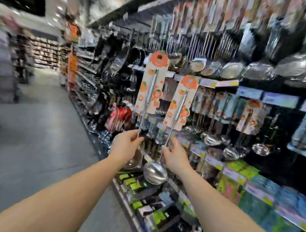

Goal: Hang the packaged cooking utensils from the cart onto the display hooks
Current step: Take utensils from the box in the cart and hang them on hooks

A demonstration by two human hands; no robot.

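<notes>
- Our left hand (pixel 126 144) is closed around the thin metal shaft of a packaged ladle (pixel 151 85), gripping it low on the stem, with the backing card rising upright above the fist.
- The bowl of this left ladle sits just below and behind our left hand, partly hidden by the wrist.
- Our right hand (pixel 175 157) pinches the shaft of a second packaged ladle (pixel 180 103); its card, printed with orange fruit shapes, stands above the fingers and leans a little to the right.
- That second ladle's shiny bowl (pixel 155 173) hangs just below and to the left of our right hand, between our two wrists.
- Both cards are held up beside each other, the left one higher, and each has a hang hole near the top.
- Beyond both hands, the display wall (pixel 250 71) carries rows of hanging steel ladles and skimmers; the view is blurred, so we cannot tell individual hooks.
- Under our right forearm, shelves (pixel 234 176) hold green and dark boxed goods.
- To the left of our left arm runs the grey aisle floor (pixel 40 135).
</notes>
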